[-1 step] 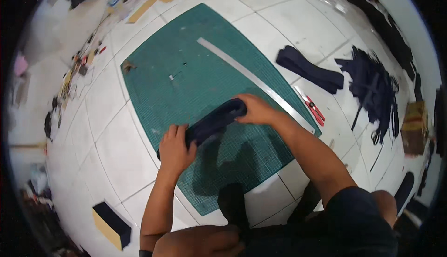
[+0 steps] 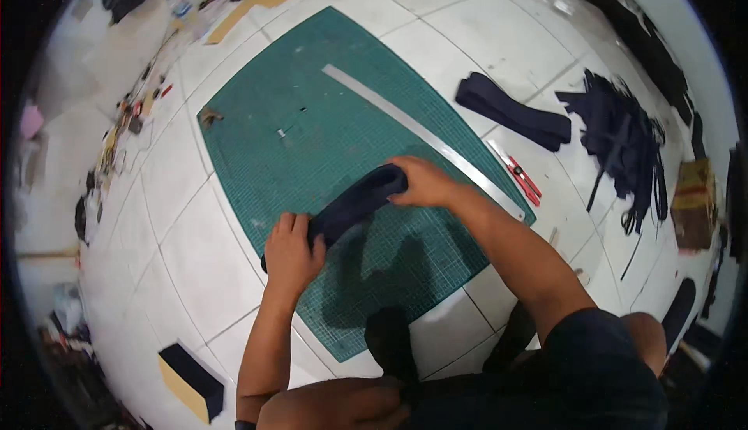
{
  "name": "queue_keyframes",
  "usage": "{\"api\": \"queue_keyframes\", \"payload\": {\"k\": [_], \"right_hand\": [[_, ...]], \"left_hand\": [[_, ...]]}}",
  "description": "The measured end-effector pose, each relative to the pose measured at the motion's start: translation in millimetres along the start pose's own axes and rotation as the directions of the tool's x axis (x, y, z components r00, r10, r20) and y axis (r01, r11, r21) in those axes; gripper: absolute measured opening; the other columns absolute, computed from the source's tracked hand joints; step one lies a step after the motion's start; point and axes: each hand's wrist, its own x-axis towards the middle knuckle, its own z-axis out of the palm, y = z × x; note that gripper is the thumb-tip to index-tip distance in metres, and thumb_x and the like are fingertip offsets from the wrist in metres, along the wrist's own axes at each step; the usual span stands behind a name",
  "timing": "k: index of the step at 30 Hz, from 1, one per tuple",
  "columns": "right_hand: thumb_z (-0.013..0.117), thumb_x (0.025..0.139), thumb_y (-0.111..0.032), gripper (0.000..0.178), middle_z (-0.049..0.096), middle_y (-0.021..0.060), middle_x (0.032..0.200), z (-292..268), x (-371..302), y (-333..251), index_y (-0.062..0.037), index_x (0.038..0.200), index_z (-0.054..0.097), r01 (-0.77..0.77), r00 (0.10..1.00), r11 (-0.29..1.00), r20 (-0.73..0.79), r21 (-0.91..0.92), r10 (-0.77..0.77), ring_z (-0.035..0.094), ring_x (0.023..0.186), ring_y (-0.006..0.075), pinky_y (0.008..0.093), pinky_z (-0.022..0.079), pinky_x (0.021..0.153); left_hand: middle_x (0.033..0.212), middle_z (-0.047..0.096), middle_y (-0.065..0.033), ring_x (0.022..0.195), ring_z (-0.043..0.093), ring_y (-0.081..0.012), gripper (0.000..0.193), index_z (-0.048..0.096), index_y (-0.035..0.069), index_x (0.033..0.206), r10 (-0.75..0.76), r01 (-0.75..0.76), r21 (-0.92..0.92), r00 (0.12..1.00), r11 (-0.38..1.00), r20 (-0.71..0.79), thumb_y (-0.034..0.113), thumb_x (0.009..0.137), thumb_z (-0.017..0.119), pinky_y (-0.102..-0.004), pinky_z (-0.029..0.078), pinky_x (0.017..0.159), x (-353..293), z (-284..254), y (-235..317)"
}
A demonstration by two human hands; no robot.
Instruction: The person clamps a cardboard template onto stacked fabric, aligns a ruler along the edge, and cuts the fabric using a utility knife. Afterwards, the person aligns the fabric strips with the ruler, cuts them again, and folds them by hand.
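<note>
I see both hands clenched on the dark folded cloth (image 2: 354, 204): left hand (image 2: 292, 252) at its near end, right hand (image 2: 421, 182) at its far end, over the middle of the green cutting mat (image 2: 312, 142) on the tiled floor (image 2: 179, 251). I judge the fold may spring open if either grip slackens, or nudge the metal ruler (image 2: 421, 138) just beyond.

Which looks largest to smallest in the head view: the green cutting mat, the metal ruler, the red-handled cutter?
1. green cutting mat
2. metal ruler, a long thin strip across the mat
3. red-handled cutter, clearly smallest, on the tiles beside the mat
</note>
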Motion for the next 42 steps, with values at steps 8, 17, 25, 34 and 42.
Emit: {"api": "queue_keyframes", "payload": {"k": [8, 17, 25, 34, 42], "right_hand": [[0.079, 0.073, -0.028, 0.053, 0.067, 0.0195, 0.104, 3.5, -3.5, -3.7, -0.006, 0.116, 0.057, -0.073, 0.997, 0.997, 0.023, 0.021, 0.072, 0.064, 0.099, 0.04, 0.0489, 0.05, 0.085], [0.08, 0.073, -0.024, 0.063, 0.066, 0.0193, 0.112, 6.1, -1.4, 4.9, -0.0069, 0.127, 0.054, -0.034, 0.998, 0.999, 0.062, 0.042, 0.032, 0.063, 0.107, 0.0377, 0.0463, 0.05, 0.092], [0.081, 0.072, -0.025, 0.067, 0.064, 0.0204, 0.117, 8.2, -2.7, 12.7, -0.0064, 0.13, 0.053, -0.039, 0.997, 0.999, 0.061, 0.012, 0.038, 0.061, 0.11, 0.038, 0.0471, 0.048, 0.095], [0.082, 0.071, -0.031, 0.061, 0.067, 0.0177, 0.109, 11.6, 0.5, 14.0, -0.0086, 0.123, 0.06, -0.003, 1.0, 0.999, -0.031, -0.053, 0.001, 0.061, 0.107, 0.038, 0.0492, 0.045, 0.097], [0.083, 0.071, -0.028, 0.069, 0.066, 0.017, 0.112, 10.7, -0.3, 11.4, -0.0056, 0.129, 0.055, -0.001, 1.0, 0.998, 0.021, -0.068, 0.002, 0.059, 0.112, 0.0368, 0.0479, 0.042, 0.101]], "left_hand": [[0.098, 0.065, -0.0168, 0.088, 0.065, -0.0355, 0.028, 0.058, 0.002, 0.11, 0.128, -0.107, 0.127, 0.978, 0.986, -0.163, 0.016, 0.087, 0.063, -0.0464, 0.051, 0.079, 3.3, 17.1, -8.3], [0.107, 0.063, -0.0169, 0.096, 0.063, -0.0354, 0.049, 0.054, 0.004, 0.122, 0.114, -0.105, 0.072, 0.984, 0.992, -0.135, 0.023, 0.081, 0.07, -0.0459, 0.05, 0.083, 2.5, 6.9, -1.7], [0.107, 0.063, -0.0177, 0.097, 0.063, -0.0363, 0.052, 0.054, 0.003, 0.122, 0.101, -0.101, 0.011, 0.984, 0.995, -0.147, 0.026, 0.079, 0.071, -0.0459, 0.05, 0.083, 1.2, -2.9, -1.5], [0.096, 0.066, -0.015, 0.086, 0.065, -0.0356, 0.024, 0.061, 0.004, 0.107, 0.133, -0.125, 0.056, 0.978, 0.991, -0.16, 0.019, 0.088, 0.065, -0.0462, 0.051, 0.076, 0.3, -2.3, -10.6], [0.102, 0.066, -0.0164, 0.09, 0.065, -0.0369, 0.043, 0.057, 0.004, 0.118, 0.085, -0.079, 0.062, 0.99, 0.995, -0.114, 0.023, 0.082, 0.072, -0.0461, 0.052, 0.078, 3.9, -1.8, -8.9]]}}
